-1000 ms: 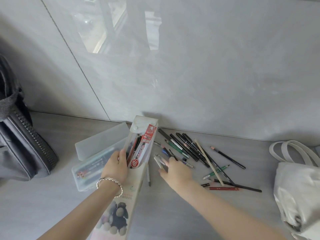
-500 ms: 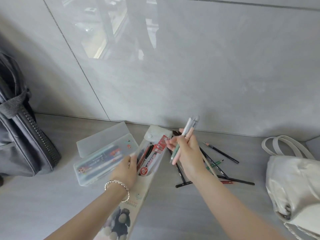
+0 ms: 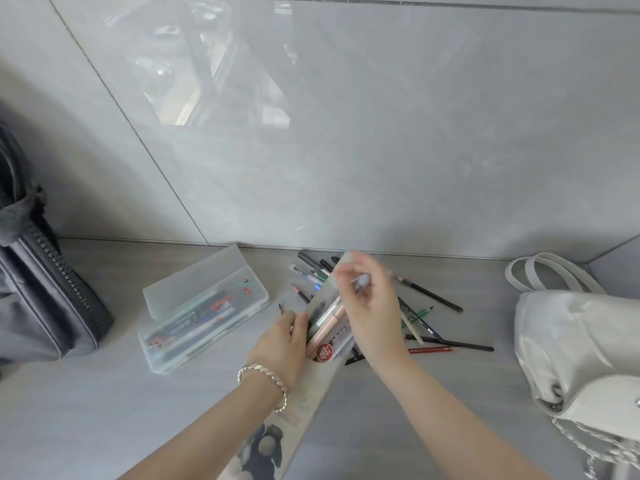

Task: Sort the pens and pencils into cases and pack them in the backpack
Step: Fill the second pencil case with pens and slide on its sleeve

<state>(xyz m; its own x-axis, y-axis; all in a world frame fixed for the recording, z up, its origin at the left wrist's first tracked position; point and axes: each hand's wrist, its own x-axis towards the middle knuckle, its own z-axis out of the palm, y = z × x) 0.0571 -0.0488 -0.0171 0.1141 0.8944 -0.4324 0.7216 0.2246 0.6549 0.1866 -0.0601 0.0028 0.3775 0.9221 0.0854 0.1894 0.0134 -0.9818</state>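
Observation:
A long soft pouch case [image 3: 306, 407] with a cartoon print lies slanted at the centre, its mouth pointing away from me. My left hand [image 3: 282, 346] grips the left edge of that mouth. My right hand [image 3: 369, 308], blurred, is over the mouth and holds a few pens [image 3: 327, 320], pink and pale green, with their lower ends inside the pouch. A clear hard case [image 3: 207, 315] with its lid open lies to the left and holds several pens. Loose pens and pencils [image 3: 431, 299] are scattered on the table to the right of the pouch, among them a red pencil [image 3: 429, 349].
A grey backpack [image 3: 45, 299] with its zipper open stands at the left edge. A white handbag [image 3: 581, 344] sits at the right. The grey wall panel [image 3: 346, 150] rises just behind the pens.
My right hand picked up a few pens from the pile, lifted them, and has now brought them down into the pouch's mouth. My left hand stayed on the pouch.

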